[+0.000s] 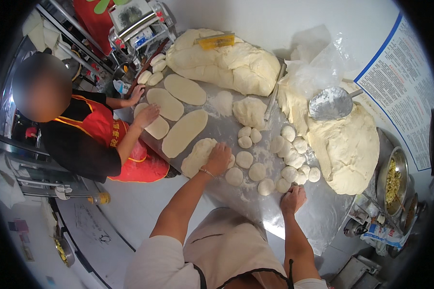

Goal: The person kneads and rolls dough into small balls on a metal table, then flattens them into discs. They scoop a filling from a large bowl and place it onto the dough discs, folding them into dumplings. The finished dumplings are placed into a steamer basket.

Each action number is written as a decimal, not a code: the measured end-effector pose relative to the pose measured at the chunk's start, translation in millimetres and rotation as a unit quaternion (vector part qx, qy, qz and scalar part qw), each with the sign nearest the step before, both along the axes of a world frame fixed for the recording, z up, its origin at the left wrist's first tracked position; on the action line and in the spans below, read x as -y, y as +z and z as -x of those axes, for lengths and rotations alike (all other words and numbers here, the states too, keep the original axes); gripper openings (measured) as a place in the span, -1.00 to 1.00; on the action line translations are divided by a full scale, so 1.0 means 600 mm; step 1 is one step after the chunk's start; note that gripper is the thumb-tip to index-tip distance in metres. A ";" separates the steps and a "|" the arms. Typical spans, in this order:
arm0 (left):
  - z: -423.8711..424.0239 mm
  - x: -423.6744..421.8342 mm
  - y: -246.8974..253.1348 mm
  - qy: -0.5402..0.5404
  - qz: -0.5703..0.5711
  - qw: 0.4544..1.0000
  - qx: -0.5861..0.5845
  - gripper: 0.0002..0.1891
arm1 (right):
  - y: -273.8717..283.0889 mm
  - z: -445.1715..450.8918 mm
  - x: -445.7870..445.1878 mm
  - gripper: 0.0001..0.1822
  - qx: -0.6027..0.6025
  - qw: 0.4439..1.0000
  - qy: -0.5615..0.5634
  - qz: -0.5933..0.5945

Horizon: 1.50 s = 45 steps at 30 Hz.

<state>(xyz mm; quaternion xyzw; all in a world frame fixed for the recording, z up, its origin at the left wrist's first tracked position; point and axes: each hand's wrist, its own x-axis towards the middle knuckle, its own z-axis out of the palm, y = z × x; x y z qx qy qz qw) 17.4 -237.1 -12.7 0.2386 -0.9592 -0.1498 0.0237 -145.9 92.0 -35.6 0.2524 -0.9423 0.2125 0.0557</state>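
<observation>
My left hand (pixel 218 159), with a bracelet at its wrist, rests palm down between a rough flat dough piece (pixel 196 156) and a small dough round (pixel 231 161) that it partly covers. Its fingertips are hidden, so I cannot tell whether it grips either one. Close to the near table edge, my right hand (pixel 293 198) has its fingers curled beside a dough ball (pixel 283 185), at the end of a cluster of dough balls (pixel 294 159). Whether it holds anything is hidden. Several flattened rounds (pixel 244 159) lie between my hands.
At left, a co-worker in a red apron (pixel 108 132) has a hand (pixel 147 115) on one of several oval dough sheets (pixel 185 133). A large dough mass (pixel 220 61) carries a yellow-handled scraper (pixel 217 41). A metal scoop (pixel 331 103) lies on another dough mass (pixel 350 151). A filling bowl (pixel 405 177) stands right.
</observation>
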 end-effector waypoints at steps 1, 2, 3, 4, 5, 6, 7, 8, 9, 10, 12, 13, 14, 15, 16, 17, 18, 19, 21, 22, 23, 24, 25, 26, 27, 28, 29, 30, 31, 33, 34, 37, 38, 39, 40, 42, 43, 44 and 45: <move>-0.001 -0.003 0.022 0.003 -0.043 0.998 0.052 -0.81 | 0.001 -0.003 0.000 -0.91 -0.002 1.000 -0.001 -0.002; 0.005 -0.002 0.036 0.024 -0.092 0.995 0.010 -0.83 | 0.003 -0.004 0.001 -0.91 -0.004 1.000 0.000 -0.006; 0.015 0.004 0.049 0.043 -0.138 0.989 -0.030 -0.83 | 0.005 -0.005 0.004 -0.91 -0.004 1.000 0.000 -0.008; 0.021 0.003 0.058 0.064 -0.189 0.978 -0.066 -0.84 | 0.002 -0.013 0.002 -0.91 0.000 1.000 0.001 -0.015; 0.033 0.003 0.067 0.094 -0.180 0.973 -0.112 -0.85 | 0.000 -0.019 0.003 -0.91 0.003 1.000 -0.003 -0.008; 0.053 -0.002 0.075 0.126 -0.173 0.963 -0.161 -0.85 | 0.001 -0.015 0.001 -0.91 0.002 1.000 -0.004 -0.005; 0.067 -0.002 0.078 0.158 -0.165 0.951 -0.210 -0.85 | 0.001 -0.011 0.000 -0.91 0.000 1.000 -0.005 -0.001; 0.069 0.006 0.069 0.153 -0.161 0.955 -0.196 -0.81 | 0.002 -0.007 0.002 -0.91 -0.007 1.000 0.000 0.011; 0.061 0.016 0.059 0.148 -0.158 0.960 -0.177 -0.78 | -0.001 -0.012 0.004 -0.91 -0.009 1.000 0.006 0.023; 0.055 0.021 0.047 0.143 -0.154 0.965 -0.159 -0.74 | -0.003 -0.016 0.005 -0.91 -0.012 0.999 0.011 0.035; 0.056 -0.007 0.022 0.167 -0.126 0.961 -0.178 -0.63 | -0.005 -0.017 -0.005 -0.89 0.016 1.000 0.010 0.004; 0.071 -0.021 0.021 0.179 -0.110 0.958 -0.193 -0.58 | -0.003 -0.010 -0.005 -0.88 0.025 1.000 0.010 -0.009; 0.089 -0.027 0.021 0.202 -0.120 0.955 -0.180 -0.54 | -0.005 -0.008 -0.004 -0.88 0.022 1.000 0.008 -0.004; 0.113 -0.034 0.026 0.223 -0.132 0.951 -0.168 -0.50 | -0.005 -0.005 -0.006 -0.88 0.017 1.000 0.004 -0.001; 0.123 -0.041 0.025 0.247 -0.147 0.945 -0.153 -0.46 | -0.005 -0.008 -0.011 -0.88 0.015 1.000 0.004 -0.001; 0.130 -0.041 0.017 0.248 -0.154 0.940 -0.178 -0.48 | -0.006 -0.007 -0.009 -0.89 0.015 1.000 0.009 0.004; 0.134 -0.040 0.009 0.250 -0.161 0.933 -0.203 -0.50 | -0.006 -0.005 -0.005 -0.89 0.016 1.000 0.015 0.009; 0.133 -0.042 0.001 0.252 -0.167 0.926 -0.228 -0.53 | -0.006 -0.005 -0.004 -0.89 0.017 1.000 0.022 0.013; 0.099 -0.034 -0.006 0.242 -0.180 0.934 -0.193 -0.58 | -0.011 -0.008 -0.011 -0.90 0.008 1.000 0.015 -0.002; 0.079 -0.020 -0.003 0.234 -0.182 0.939 -0.177 -0.60 | -0.011 -0.010 -0.007 -0.90 0.003 1.000 0.009 -0.005; 0.065 -0.007 -0.003 0.220 -0.159 0.953 -0.134 -0.62 | -0.010 -0.008 -0.002 -0.90 0.008 1.000 0.005 -0.005; 0.050 0.001 -0.003 0.208 -0.139 0.964 -0.090 -0.64 | -0.010 -0.005 -0.001 -0.90 0.015 1.000 0.004 -0.008; 0.039 0.007 -0.003 0.194 -0.118 0.973 -0.045 -0.66 | -0.009 -0.004 0.000 -0.91 0.021 1.000 0.002 -0.012; 0.031 0.014 -0.003 0.181 -0.113 0.977 -0.022 -0.65 | -0.008 -0.006 0.002 -0.91 0.017 1.000 0.002 -0.010; 0.029 0.018 0.006 0.168 -0.110 0.980 0.001 -0.64 | -0.006 -0.009 0.001 -0.91 0.013 1.000 0.001 -0.011; 0.032 0.023 0.011 0.154 -0.106 0.982 0.023 -0.63 | -0.005 -0.011 0.001 -0.91 0.009 1.000 0.000 -0.011; 0.043 0.030 0.004 0.172 -0.091 0.981 -0.020 -0.63 | -0.007 -0.010 0.000 -0.91 0.012 1.000 0.000 -0.015; 0.062 0.035 0.002 0.191 -0.076 0.976 -0.063 -0.63 | -0.010 -0.008 -0.001 -0.91 0.014 1.000 0.001 -0.020; 0.076 0.040 0.001 0.210 -0.062 0.970 -0.106 -0.63 | -0.012 -0.006 -0.002 -0.91 0.016 1.000 0.001 -0.025; 0.089 0.043 0.031 0.190 -0.098 0.977 -0.011 -0.61 | -0.009 -0.007 -0.001 -0.89 0.007 1.000 0.001 -0.016; 0.083 0.045 0.048 0.180 -0.113 0.976 0.041 -0.60 | -0.006 -0.012 0.003 -0.88 0.007 1.000 0.001 -0.010; 0.051 0.021 0.031 0.107 -0.060 0.992 0.012 -0.55 | 0.004 -0.005 0.006 -0.88 0.012 1.000 0.008 0.006; 0.051 0.022 0.027 0.107 -0.037 0.993 0.025 -0.53 | 0.001 -0.007 0.002 -0.88 0.020 1.000 0.009 0.000; 0.059 0.024 0.044 0.108 -0.014 0.993 0.036 -0.50 | -0.001 -0.006 0.000 -0.88 0.026 1.000 0.010 -0.005; 0.068 0.028 0.052 0.108 0.010 0.993 0.046 -0.48 | -0.003 -0.005 -0.004 -0.88 0.032 0.999 0.011 -0.010; 0.096 0.032 0.051 0.110 -0.013 0.994 -0.018 -0.48 | -0.002 -0.006 -0.002 -0.88 0.030 0.999 0.010 -0.021; 0.112 0.033 0.051 0.109 -0.021 0.993 -0.050 -0.47 | -0.002 -0.007 0.002 -0.87 0.029 0.999 0.008 -0.025; 0.120 0.032 0.043 0.097 -0.032 0.994 -0.041 -0.48 | -0.006 -0.008 0.002 -0.87 0.030 0.999 0.009 -0.023; 0.132 0.031 0.030 0.084 -0.043 0.995 -0.033 -0.48 | -0.009 -0.005 0.000 -0.87 0.029 0.999 0.009 -0.020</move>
